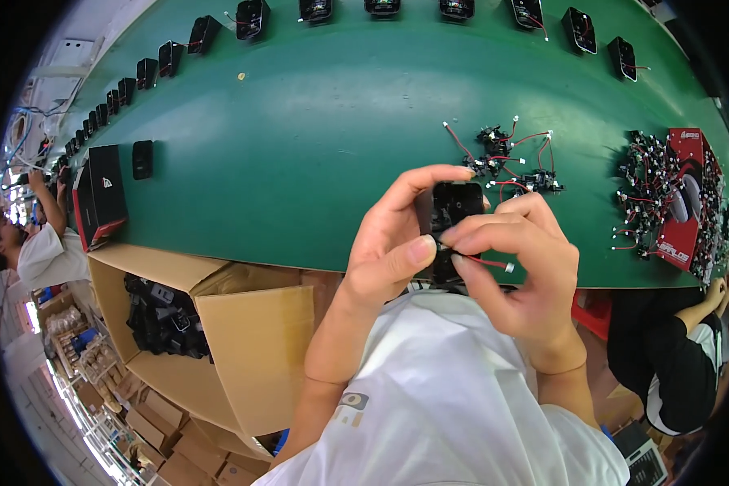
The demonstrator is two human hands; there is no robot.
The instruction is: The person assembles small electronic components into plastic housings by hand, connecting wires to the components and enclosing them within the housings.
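Note:
A black plastic housing (458, 197), long and hollow, is held upright in front of my chest. My left hand (390, 243) grips it along its left side, thumb on the front and index finger over the top end. At its lower half, the thumb and fingers of my right hand (520, 259) pinch inside the shell; what they hold is mostly hidden. A red and black wire with a white connector (508, 266) sticks out beneath those fingers. Just beyond my hands lies a small pile of black parts with wires (494, 146) on the green table.
Black housings (383, 8) line the far edge of the green table (316, 162). To the right, wired black parts heap around a red box (685, 146). At left stand a black box (104, 194) and a cardboard carton (255, 356) of black parts. Other people sit at both sides.

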